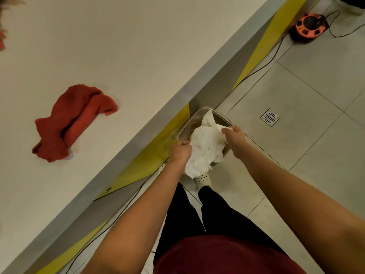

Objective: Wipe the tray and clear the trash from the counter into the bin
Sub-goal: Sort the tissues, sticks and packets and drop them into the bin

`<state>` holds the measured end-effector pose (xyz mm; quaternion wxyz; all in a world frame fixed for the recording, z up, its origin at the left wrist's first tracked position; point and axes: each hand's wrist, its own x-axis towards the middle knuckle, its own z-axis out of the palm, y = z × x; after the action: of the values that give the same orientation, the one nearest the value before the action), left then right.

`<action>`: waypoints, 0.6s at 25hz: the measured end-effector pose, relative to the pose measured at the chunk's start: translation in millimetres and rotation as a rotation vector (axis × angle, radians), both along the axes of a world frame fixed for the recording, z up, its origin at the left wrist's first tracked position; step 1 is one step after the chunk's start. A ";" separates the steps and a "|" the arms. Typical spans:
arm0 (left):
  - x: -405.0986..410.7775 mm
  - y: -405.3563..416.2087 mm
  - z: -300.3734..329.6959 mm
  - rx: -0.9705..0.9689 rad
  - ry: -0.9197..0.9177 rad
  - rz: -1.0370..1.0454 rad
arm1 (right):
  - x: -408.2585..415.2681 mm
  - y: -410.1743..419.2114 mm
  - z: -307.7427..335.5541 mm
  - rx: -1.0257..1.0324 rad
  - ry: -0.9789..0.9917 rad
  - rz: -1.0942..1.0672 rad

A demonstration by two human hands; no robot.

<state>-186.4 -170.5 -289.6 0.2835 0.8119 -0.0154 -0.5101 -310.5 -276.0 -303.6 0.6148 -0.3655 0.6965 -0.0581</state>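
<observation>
Both hands are low over the floor, beside the front edge of the table (122,48). The left hand (180,152) has its fingers curled tight and pinches the near side of a crumpled white paper (205,147). The right hand (235,135) also has curled fingers and pinches the far side of the same paper, so the paper hangs spread between the two hands. Directly under the paper stands the bin (197,119), a clear container with a rounded rim, on the floor tiles just beside the yellow panel (158,153) under the table edge. The paper covers most of the bin's opening, and I cannot tell if its lower part touches the bin. On the table top, well apart from the edge, lies a red cloth (73,121), loosely folded. A second red thing is cut off at the left border of the picture; what it is I cannot tell. On the floor, a square drain grate (270,117) is near the bin, and an orange cable reel (309,26) with black cords is further away.
</observation>
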 end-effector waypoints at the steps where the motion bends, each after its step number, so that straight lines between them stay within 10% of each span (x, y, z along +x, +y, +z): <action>1: 3.0 -6.5 -12.6 0.015 0.020 0.004 | 1.5 -3.5 -4.5 0.030 -0.006 0.034; 15: -17.9 -10.3 -6.4 -0.054 0.157 -0.139 | -22.3 22.8 -17.7 0.015 -0.011 0.190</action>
<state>-204.3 -180.8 -295.9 0.2696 0.7585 -0.0632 -0.5899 -332.7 -253.2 -321.3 0.6239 -0.4253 0.6556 0.0036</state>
